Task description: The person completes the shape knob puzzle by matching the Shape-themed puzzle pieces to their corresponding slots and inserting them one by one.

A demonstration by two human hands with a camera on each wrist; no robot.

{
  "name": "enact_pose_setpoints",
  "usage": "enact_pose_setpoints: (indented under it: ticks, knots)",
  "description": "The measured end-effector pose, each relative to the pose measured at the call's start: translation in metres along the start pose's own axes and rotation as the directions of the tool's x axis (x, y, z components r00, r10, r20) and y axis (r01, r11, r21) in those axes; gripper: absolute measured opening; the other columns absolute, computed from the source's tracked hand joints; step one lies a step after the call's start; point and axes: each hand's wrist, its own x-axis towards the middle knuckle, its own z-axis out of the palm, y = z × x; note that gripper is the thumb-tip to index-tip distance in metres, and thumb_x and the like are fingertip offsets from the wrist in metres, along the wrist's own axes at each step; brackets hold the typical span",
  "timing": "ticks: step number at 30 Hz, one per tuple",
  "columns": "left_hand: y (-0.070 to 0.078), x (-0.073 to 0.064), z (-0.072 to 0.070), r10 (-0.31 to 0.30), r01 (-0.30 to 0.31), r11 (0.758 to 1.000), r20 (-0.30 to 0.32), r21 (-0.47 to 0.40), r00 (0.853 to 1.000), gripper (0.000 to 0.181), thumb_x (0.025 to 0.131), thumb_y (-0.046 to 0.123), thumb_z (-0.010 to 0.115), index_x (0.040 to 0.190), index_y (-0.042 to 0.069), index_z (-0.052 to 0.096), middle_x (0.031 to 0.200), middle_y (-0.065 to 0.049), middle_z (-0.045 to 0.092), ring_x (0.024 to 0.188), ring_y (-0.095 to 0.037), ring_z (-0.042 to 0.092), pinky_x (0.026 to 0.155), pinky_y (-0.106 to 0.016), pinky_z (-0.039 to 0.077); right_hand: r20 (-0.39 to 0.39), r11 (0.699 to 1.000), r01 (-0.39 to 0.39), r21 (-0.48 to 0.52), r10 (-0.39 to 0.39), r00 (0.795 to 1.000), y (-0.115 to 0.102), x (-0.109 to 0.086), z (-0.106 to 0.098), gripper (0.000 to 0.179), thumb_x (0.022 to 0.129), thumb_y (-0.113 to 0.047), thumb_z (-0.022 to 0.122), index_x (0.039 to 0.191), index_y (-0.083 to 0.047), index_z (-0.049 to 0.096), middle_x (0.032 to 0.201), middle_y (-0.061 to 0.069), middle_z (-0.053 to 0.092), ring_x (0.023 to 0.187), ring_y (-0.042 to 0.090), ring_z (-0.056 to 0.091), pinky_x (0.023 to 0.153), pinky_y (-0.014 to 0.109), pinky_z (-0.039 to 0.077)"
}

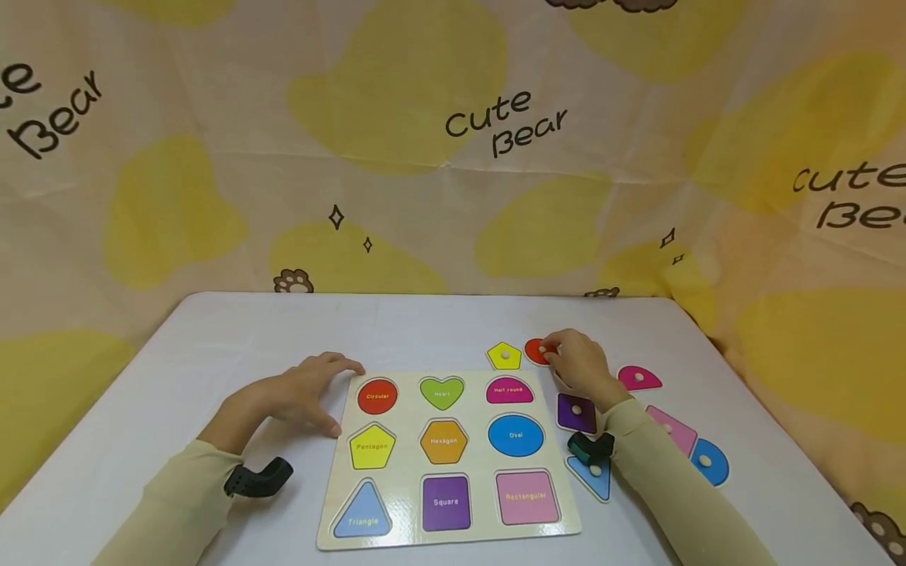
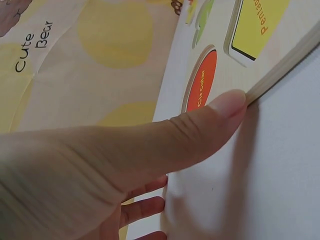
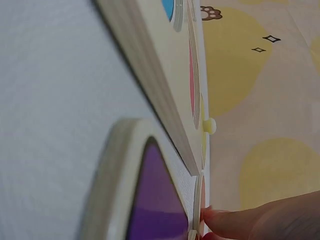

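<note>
A wooden shape puzzle board (image 1: 410, 464) lies flat on the table, with coloured shapes labelled in English. My left hand (image 1: 303, 395) rests at its upper left corner. In the left wrist view the straight thumb (image 2: 200, 130) touches the board's edge, near the red "Circular" shape (image 2: 202, 82). Beyond the board's upper right corner my right hand (image 1: 582, 365) pinches the knob of a red circle piece (image 1: 534, 351). That piece appears to lie on the table. In the right wrist view the right hand (image 3: 265, 220) shows only partly, and its grip is half hidden.
Around the board's right side lie knobbed pieces: a yellow pentagon (image 1: 505, 356), purple square (image 1: 576, 412), magenta half round (image 1: 639, 378), pink rectangle (image 1: 675, 428), blue oval (image 1: 710, 461) and light blue triangle (image 1: 593, 478). A patterned cloth (image 1: 396, 94) hangs behind the white table (image 1: 233, 330).
</note>
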Motion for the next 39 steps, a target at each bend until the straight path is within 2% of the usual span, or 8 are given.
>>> enact_pose_setpoints:
  ticks: [6, 13, 19, 25, 39]
  knots:
    - [0.000, 0.001, 0.002, 0.013, -0.013, 1.000, -0.014, -0.001, 1.000, 0.086, 0.066, 0.034, 0.094, 0.141, 0.021, 0.055, 0.151, -0.018, 0.045, 0.139, -0.047, 0.039, 0.106, -0.073, 0.041, -0.009, 1.000, 0.020, -0.016, -0.021, 1.000, 0.003, 0.002, 0.000, 0.024, 0.098, -0.015, 0.066, 0.117, -0.001, 0.072, 0.118, 0.019, 0.070, 0.111, 0.037, 0.062, 0.095, 0.052, 0.053]
    - [-0.003, 0.001, 0.003, 0.033, -0.033, 0.999, -0.026, 0.003, 0.999, 0.087, 0.066, 0.034, 0.094, 0.142, 0.019, 0.055, 0.152, -0.021, 0.044, 0.140, -0.049, 0.039, 0.108, -0.072, 0.040, -0.001, 1.000, 0.003, 0.031, -0.003, 1.000, -0.001, 0.002, -0.012, 0.022, 0.098, -0.016, 0.067, 0.116, -0.004, 0.073, 0.115, 0.017, 0.071, 0.107, 0.035, 0.061, 0.091, 0.049, 0.054]
    - [-0.004, 0.002, 0.003, 0.030, -0.030, 1.000, -0.026, 0.002, 0.999, 0.090, 0.065, 0.037, 0.094, 0.144, 0.020, 0.054, 0.154, -0.022, 0.042, 0.141, -0.050, 0.037, 0.107, -0.074, 0.039, -0.033, 0.998, 0.045, 0.040, -0.044, 0.998, -0.009, -0.003, -0.022, 0.023, 0.098, -0.018, 0.067, 0.115, -0.004, 0.073, 0.111, 0.015, 0.072, 0.097, 0.031, 0.062, 0.082, 0.041, 0.054]
    - [-0.005, 0.003, 0.002, 0.035, -0.035, 0.999, -0.016, 0.000, 0.999, 0.090, 0.066, 0.039, 0.093, 0.144, 0.021, 0.053, 0.154, -0.022, 0.041, 0.142, -0.050, 0.036, 0.107, -0.074, 0.039, -0.054, 0.996, 0.076, 0.054, -0.073, 0.996, -0.019, -0.010, -0.029, 0.025, 0.098, -0.019, 0.068, 0.117, -0.004, 0.073, 0.110, 0.015, 0.072, 0.094, 0.028, 0.061, 0.076, 0.034, 0.053]
    - [-0.004, 0.001, -0.001, 0.044, -0.044, 0.999, 0.006, -0.018, 0.999, 0.087, 0.070, 0.035, 0.092, 0.146, 0.019, 0.051, 0.156, -0.023, 0.038, 0.143, -0.050, 0.034, 0.108, -0.074, 0.037, -0.033, 0.973, 0.150, 0.175, -0.146, 0.989, -0.043, -0.021, -0.024, 0.021, 0.096, -0.018, 0.070, 0.111, -0.004, 0.076, 0.103, 0.014, 0.072, 0.088, 0.024, 0.058, 0.067, 0.023, 0.049]
